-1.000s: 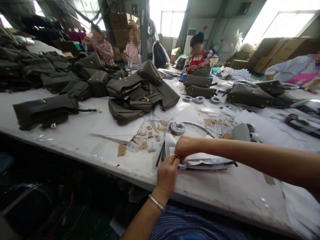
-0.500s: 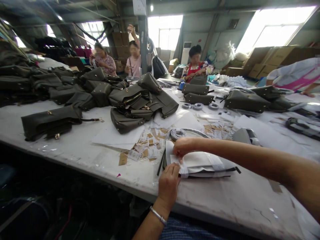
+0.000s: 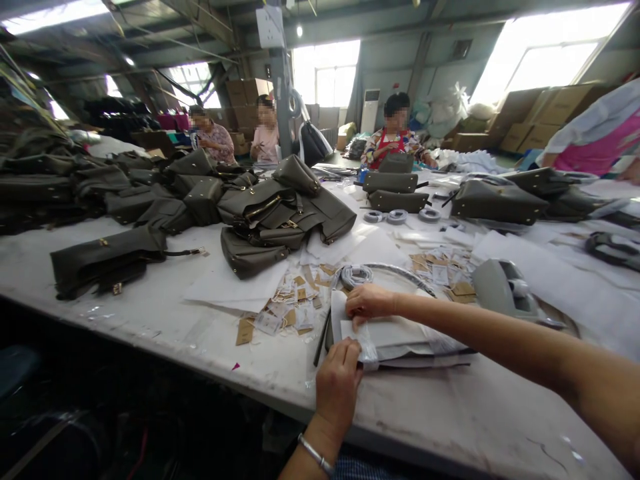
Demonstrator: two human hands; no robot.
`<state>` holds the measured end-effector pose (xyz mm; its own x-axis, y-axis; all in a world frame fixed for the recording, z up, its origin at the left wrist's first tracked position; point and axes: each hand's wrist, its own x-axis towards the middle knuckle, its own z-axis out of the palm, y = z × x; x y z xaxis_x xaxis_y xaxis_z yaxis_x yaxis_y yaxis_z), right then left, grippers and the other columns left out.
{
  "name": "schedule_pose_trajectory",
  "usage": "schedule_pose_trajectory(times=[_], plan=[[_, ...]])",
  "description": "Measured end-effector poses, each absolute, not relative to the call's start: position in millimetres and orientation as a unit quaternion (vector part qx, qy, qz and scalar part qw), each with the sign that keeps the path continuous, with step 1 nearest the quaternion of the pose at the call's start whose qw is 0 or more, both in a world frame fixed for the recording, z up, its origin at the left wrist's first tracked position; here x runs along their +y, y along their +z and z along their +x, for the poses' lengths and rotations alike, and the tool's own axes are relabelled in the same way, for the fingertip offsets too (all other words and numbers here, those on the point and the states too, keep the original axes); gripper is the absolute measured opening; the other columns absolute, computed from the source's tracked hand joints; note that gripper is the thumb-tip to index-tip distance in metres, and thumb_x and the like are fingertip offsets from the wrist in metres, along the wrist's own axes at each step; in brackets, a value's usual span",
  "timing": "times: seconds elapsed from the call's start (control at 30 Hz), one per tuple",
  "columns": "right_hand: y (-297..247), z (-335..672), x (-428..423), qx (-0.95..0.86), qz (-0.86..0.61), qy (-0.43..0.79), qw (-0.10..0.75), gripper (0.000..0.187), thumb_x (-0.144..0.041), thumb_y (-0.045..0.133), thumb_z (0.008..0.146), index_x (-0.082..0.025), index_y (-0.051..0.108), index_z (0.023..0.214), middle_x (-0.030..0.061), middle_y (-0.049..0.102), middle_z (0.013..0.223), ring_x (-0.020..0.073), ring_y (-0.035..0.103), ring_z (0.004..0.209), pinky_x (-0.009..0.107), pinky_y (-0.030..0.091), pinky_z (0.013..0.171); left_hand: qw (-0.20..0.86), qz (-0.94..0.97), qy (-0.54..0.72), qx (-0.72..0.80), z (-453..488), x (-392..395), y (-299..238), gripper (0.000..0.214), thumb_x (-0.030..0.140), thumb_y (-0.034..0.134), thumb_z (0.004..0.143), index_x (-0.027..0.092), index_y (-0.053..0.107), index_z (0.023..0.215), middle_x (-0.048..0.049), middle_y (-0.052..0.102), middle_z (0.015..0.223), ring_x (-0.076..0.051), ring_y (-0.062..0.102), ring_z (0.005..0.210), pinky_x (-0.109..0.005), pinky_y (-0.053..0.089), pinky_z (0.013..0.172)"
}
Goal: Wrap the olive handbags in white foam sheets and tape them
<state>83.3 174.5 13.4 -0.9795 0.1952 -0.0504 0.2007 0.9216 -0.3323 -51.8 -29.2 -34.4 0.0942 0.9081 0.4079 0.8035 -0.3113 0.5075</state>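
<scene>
A bag wrapped in white sheet (image 3: pixel 400 343) lies flat at the table's front edge, with dark strips showing along its near side and left end. Clear tape (image 3: pixel 369 347) crosses the wrapping near its left end. My left hand (image 3: pixel 339 377), a silver bangle at its wrist, has its fingers closed on the wrapping's near left corner. My right hand (image 3: pixel 369 303) reaches across from the right, fingers curled down onto the white sheet at the far left. A grey coiled strap (image 3: pixel 356 275) sits just behind my right hand.
Dark olive bags (image 3: pixel 290 213) are heaped behind, and one bag (image 3: pixel 107 257) lies at left. Paper tags (image 3: pixel 285 307) are scattered beside the wrapped bag. To the right stands a grey tape dispenser (image 3: pixel 505 290). Several people work across the table, including one in a red apron (image 3: pixel 389 143).
The camera view has shifted a little, showing more of the dispenser. Both hands stay at the wrapping's left end; the right forearm has lowered slightly. A person behind has lowered a raised arm.
</scene>
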Motion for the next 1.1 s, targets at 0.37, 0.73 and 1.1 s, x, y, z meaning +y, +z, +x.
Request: schedule_pose_trajectory(times=[0.37,0.73,1.1], plan=[[33,114,180,0.933,0.303,-0.158,-0.109,0.052,-0.056,0.055,0.091,-0.016,0.065,0.122,0.0158,0.065,0.121,0.0287,0.062,0.107,0.038,0.046,0.091,0.061,0.744,0.332,0.576,-53,-30,-34,0.060,-0.005,0.073,0.069,0.025,0.052,0.117,-0.0049,0.066,0.118,-0.026,0.063,0.111,-0.043,0.058,0.093],[17,105,146,0.857,0.421,-0.295,0.026,0.102,-0.071,0.074,0.063,-0.017,0.048,0.146,0.0177,0.056,0.140,0.0395,0.052,0.126,0.049,0.037,0.108,0.046,0.743,0.344,0.571,-52,-31,-39,0.062,-0.006,0.072,0.070,0.021,0.052,0.121,-0.0076,0.066,0.119,-0.027,0.063,0.112,-0.044,0.057,0.095],[15,109,145,0.845,0.427,-0.313,-0.072,0.067,-0.064,0.066,0.077,-0.021,0.065,0.129,0.0080,0.068,0.126,0.0324,0.061,0.115,0.040,0.045,0.101,0.044,0.730,0.370,0.573,-55,-31,-41,0.061,-0.005,0.070,0.072,0.022,0.051,0.123,-0.0077,0.066,0.121,-0.027,0.062,0.115,-0.043,0.055,0.096]])
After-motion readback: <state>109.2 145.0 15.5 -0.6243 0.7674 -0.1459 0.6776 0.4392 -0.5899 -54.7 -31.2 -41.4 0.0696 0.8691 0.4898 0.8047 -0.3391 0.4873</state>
